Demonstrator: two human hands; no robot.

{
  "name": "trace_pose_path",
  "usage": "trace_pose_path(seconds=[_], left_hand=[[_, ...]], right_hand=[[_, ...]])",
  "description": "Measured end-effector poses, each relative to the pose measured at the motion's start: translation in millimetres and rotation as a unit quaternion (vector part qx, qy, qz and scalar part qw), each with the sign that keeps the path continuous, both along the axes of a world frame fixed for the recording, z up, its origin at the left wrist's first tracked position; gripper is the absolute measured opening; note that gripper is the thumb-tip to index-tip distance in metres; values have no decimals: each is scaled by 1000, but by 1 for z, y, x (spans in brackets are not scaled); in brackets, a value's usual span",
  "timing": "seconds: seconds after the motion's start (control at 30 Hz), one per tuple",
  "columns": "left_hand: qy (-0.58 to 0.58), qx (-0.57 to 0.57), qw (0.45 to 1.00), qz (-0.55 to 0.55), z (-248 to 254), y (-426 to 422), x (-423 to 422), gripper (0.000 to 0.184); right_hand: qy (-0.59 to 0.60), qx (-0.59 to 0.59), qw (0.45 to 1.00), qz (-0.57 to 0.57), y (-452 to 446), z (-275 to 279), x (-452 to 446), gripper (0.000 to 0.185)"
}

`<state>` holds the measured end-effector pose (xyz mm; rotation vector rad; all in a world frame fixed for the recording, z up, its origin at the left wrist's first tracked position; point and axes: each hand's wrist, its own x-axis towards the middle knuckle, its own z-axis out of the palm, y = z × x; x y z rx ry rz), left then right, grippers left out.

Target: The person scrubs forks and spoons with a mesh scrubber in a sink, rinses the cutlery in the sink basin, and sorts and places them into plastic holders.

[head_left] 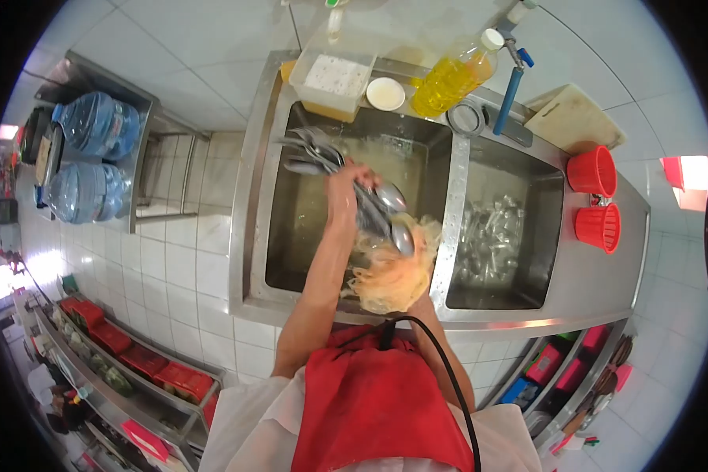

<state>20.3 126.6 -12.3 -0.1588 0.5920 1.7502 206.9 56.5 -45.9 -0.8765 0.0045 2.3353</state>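
Observation:
A bunch of metal spoons (402,236) is gripped in my left hand (348,187), closed around the middle of the bunch over the left sink basin (282,263). Spoon bowls point toward the lower right, and the other ends fan out blurred at the upper left. A pale orange-yellow mesh scrubbing net (395,275) is bunched against the spoon bowls. My right forearm reaches up to this net, which covers the right hand and hides its fingers. Cloudy water stands in the left basin.
More metal cutlery (492,236) lies in water in the right basin. Behind the basins stand a plastic tub (334,75), a white bowl (385,94), a bottle of yellow liquid (452,79) and a blue tap hose (509,102). Two red baskets (598,226) sit at right.

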Motion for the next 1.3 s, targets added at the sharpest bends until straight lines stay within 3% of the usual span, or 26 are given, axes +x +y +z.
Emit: trace_pose_path(seconds=[0.07, 0.2, 0.23, 0.3, 0.37, 0.4, 0.43, 0.47, 0.53, 0.57, 0.63, 0.67, 0.7, 0.73, 0.77, 0.8, 0.83, 0.9, 0.93, 1.0, 1.03, 1.07, 1.13, 1.2, 1.23, 1.3], left_hand=[[152, -295, 941, 65, -4, 15, -14, 15], [93, -390, 907, 127, -23, 20, -28, 15], [31, -398, 905, 149, -34, 20, -28, 23], [-108, -356, 914, 160, -103, 20, -44, 39], [-126, -395, 891, 188, -78, 18, -33, 41], [-142, -434, 865, 208, -67, 15, -28, 43], [-138, -432, 867, 208, -72, 12, -26, 43], [-182, -382, 881, 211, -76, 10, -24, 42], [-212, -326, 899, 201, -75, 9, -16, 42], [-185, -332, 914, 146, -71, 6, -8, 39], [-131, -336, 932, 43, -72, -3, 6, 35], [-92, -351, 932, 2, -74, -10, 11, 34], [-54, -369, 928, -27, -80, -14, 11, 34], [-21, -390, 920, -48, -88, -20, 10, 34], [1, -474, 881, 15, -43, -22, 19, 33], [12, -511, 858, 51, -30, -24, 24, 33], [25, -548, 832, 85, -21, -26, 28, 33], [-5, -440, 839, 319, -22, -22, 28, 37], [-8, -431, 841, 326, -27, -25, 22, 37], [152, -417, 852, 277, -44, -53, 5, 43], [160, -414, 852, 276, -59, -66, 2, 43], [376, -417, 785, 261, -77, -80, -1, 45], [580, -388, 678, 231, -64, -95, -3, 47], [741, -412, 505, -165, -9, -109, 10, 51], [760, -399, 456, -236, -10, -109, 15, 52], [771, -347, 432, -314, 2, -108, 36, 50]], right_hand=[[-52, 58, 992, -101, -21, -19, 17, 48], [-63, 43, 993, -95, -17, -2, 51, 51], [-113, 73, 988, -72, -11, 6, 55, 51], [-174, 102, 978, -44, -5, 1, 68, 49], [-357, 187, 915, -32, -2, 21, 63, 49], [-354, 189, 915, -31, 2, 27, 57, 49], [-458, 339, 822, 2, 6, 30, 51, 50], [-544, 472, 693, 29, 11, 34, 45, 51], [-530, 496, 687, 35, 22, 43, 29, 54], [-526, 569, 633, 4, 27, 43, 16, 55], [-576, 679, 455, 13, 37, 46, 3, 59], [-622, 708, 330, 49, 44, 47, 1, 62], [-574, 702, 412, 87, 57, 25, 11, 60], [-575, 702, 413, 78, 71, 12, 20, 60], [-521, 679, 500, 133, 82, 2, 28, 58], [-456, 647, 581, 188, 86, -7, 31, 56], [-452, 653, 580, 183, 84, -17, 31, 56], [-496, 631, 595, -44, 81, -31, 33, 38], [-490, 639, 592, -47, 92, -34, 35, 38], [-582, 475, 637, -175, 112, -38, 52, 35], [-580, 471, 640, -181, 113, -40, 67, 35], [-553, 504, 651, -128, 110, -43, 86, 35], [-526, 532, 658, -86, 99, -45, 108, 36], [-438, 298, 838, -134, 77, -37, 137, 33], [-446, 290, 836, -137, 64, -35, 151, 33], [-333, 242, 896, -164, 43, -34, 178, 28]])
